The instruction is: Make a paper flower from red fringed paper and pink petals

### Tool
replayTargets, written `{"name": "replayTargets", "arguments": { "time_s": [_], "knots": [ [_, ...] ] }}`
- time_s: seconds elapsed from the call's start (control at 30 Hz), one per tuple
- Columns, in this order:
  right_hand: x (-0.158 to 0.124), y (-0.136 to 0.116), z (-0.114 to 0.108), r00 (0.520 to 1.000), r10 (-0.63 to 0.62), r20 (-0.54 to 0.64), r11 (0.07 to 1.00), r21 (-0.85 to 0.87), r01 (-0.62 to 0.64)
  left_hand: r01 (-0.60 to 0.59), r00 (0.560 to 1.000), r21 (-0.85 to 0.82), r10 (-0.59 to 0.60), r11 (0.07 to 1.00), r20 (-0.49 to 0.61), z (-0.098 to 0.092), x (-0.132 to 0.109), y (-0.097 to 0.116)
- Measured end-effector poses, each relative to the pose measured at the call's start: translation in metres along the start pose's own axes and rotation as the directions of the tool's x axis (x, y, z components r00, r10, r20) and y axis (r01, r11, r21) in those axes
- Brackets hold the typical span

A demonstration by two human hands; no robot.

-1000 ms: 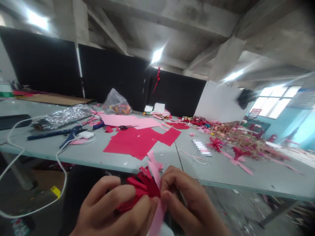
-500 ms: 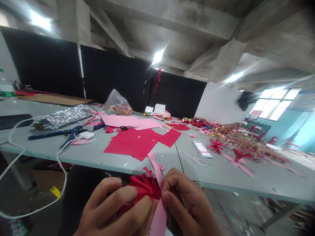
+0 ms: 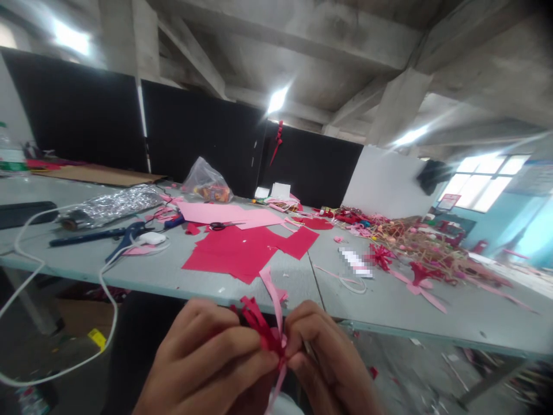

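Observation:
Close to my body, below the table's front edge, my left hand (image 3: 216, 357) is closed around a red fringed paper flower (image 3: 258, 321), whose cut strips stick up past the fingers. Pressed against its base, my right hand (image 3: 322, 351) pinches a pink paper strip (image 3: 273, 294). One end of the strip rises above the fingertips, and the other hangs down between the hands. Both sets of fingertips nearly meet where strip and flower join; that joint is mostly covered. Just beyond lie red paper sheets (image 3: 233, 253) on the table.
Black-handled scissors (image 3: 217, 226) rest on pink paper (image 3: 194, 213). Left are a blue glue gun (image 3: 129, 237), a white cable (image 3: 113, 294) and a foil roll (image 3: 112, 206). Finished-looking red flowers (image 3: 380, 256) and a pile of stems (image 3: 415, 236) cover the right side.
My left fingers have closed further round the red flower, hiding more of it. The pink strip has narrowed and gathered at the pinch. A small red scrap shows below on the right.

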State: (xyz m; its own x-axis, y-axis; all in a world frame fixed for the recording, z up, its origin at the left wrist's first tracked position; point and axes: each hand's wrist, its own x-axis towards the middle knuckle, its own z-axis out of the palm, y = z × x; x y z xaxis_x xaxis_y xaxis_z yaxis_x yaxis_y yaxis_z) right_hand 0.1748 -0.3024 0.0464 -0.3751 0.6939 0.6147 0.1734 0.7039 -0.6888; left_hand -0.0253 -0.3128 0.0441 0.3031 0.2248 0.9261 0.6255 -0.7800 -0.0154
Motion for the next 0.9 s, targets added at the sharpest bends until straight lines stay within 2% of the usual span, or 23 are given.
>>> {"name": "replayTargets", "arguments": {
  "time_s": [0.1, 0.2, 0.43, 0.57, 0.67, 0.8, 0.9],
  "knots": [
    [-0.001, 0.003, 0.001, 0.992, -0.122, -0.014, 0.992, -0.025, 0.121, 0.023, 0.999, -0.149, -0.020, 0.989, 0.025, -0.001, 0.011, -0.005],
    [-0.002, 0.007, 0.004, 0.979, -0.200, -0.045, 0.980, -0.023, 0.199, 0.111, 0.993, -0.214, -0.099, 0.970, 0.066, -0.002, 0.012, -0.006],
    [-0.004, 0.014, 0.009, 0.956, -0.286, -0.058, 0.958, -0.010, 0.286, 0.323, 0.939, -0.306, -0.261, 0.896, 0.225, -0.003, 0.001, -0.007],
    [-0.005, 0.013, 0.011, 0.965, -0.210, -0.159, 0.976, 0.029, 0.217, 0.379, 0.922, -0.369, -0.310, 0.849, 0.233, -0.002, 0.000, -0.007],
    [-0.007, 0.012, 0.009, 0.973, -0.100, -0.208, 0.994, 0.027, 0.108, 0.350, 0.936, -0.382, -0.298, 0.855, 0.190, 0.000, 0.001, -0.007],
    [-0.013, 0.015, 0.000, 0.979, 0.069, -0.193, 0.997, 0.045, -0.061, 0.258, 0.966, -0.383, -0.229, 0.887, 0.119, 0.002, 0.002, -0.008],
    [-0.026, 0.020, -0.007, 0.985, 0.119, -0.128, 0.992, -0.017, -0.123, 0.232, 0.973, -0.361, -0.220, 0.903, 0.075, 0.003, -0.002, -0.008]
  ]
}}
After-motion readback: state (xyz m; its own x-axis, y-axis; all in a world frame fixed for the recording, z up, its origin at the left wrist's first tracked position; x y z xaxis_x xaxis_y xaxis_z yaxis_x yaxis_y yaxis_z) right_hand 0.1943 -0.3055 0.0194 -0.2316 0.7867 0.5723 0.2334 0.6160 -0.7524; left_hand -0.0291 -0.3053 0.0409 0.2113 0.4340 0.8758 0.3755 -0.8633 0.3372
